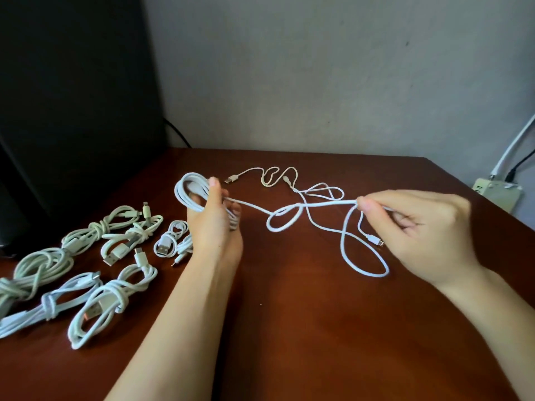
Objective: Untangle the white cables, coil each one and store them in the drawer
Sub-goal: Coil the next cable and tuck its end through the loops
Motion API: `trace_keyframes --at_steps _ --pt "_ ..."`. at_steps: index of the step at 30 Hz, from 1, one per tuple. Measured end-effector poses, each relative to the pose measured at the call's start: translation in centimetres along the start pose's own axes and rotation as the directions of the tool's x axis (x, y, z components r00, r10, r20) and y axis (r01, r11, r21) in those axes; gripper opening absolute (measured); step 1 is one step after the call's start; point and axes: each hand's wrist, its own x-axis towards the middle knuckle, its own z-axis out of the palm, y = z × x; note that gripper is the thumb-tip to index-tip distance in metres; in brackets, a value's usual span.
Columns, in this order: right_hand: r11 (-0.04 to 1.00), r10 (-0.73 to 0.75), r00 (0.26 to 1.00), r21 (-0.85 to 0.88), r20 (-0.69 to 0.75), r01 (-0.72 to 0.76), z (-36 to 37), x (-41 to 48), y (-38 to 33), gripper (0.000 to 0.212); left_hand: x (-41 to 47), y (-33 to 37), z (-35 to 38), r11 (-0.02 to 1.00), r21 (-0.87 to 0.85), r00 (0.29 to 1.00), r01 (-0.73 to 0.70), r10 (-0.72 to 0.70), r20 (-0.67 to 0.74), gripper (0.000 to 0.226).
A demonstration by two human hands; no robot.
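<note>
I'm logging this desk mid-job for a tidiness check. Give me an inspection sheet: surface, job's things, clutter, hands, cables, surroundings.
Surface: glossy reddish-brown wooden table.
Job's things: tied bundles lie at the left; one cable is part coiled; a thin cable lies loose behind it; drawer not in view.
Clutter: nothing seen.
Hands: left hand holds the cable's coil; right hand pinches its free length.
Cables: the free length loops on the table between the hands and appears to cross the thin cable; a black lead runs behind the dark panel.
Surroundings: grey wall, dark panel at left, socket box at right.
</note>
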Motion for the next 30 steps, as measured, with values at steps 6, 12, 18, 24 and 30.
trace_keyframes --at_steps 6,12,18,24,30 --pt "0.927 0.191 0.955 -0.362 0.226 -0.100 0.0 -0.3 1.5 0.031 -1.2 -0.4 0.9 0.992 0.106 0.975 -0.063 0.039 0.217 0.017" --pt "0.895 0.354 0.741 -0.436 0.570 -0.093 -0.1 0.0 0.4 0.020 -2.2 -1.1 1.0 0.910 0.342 0.913 -0.236 0.087 0.399 0.010" --pt "0.946 0.290 0.630 -0.316 0.720 -0.073 0.9 -0.5 -1.2 0.062 -2.7 -1.3 0.9 0.878 0.428 0.874 -0.213 -0.025 0.486 0.010" --pt "0.993 0.106 0.471 -0.113 0.875 -0.014 1.7 -0.9 -2.7 0.098 -3.0 -1.7 0.8 0.833 0.503 0.842 -0.231 -0.087 0.532 0.010" --pt "0.998 0.000 0.483 0.033 0.876 -0.059 2.2 -1.2 -2.5 0.082 -2.8 -1.9 0.5 0.811 0.545 0.860 -0.213 -0.109 0.498 0.013"
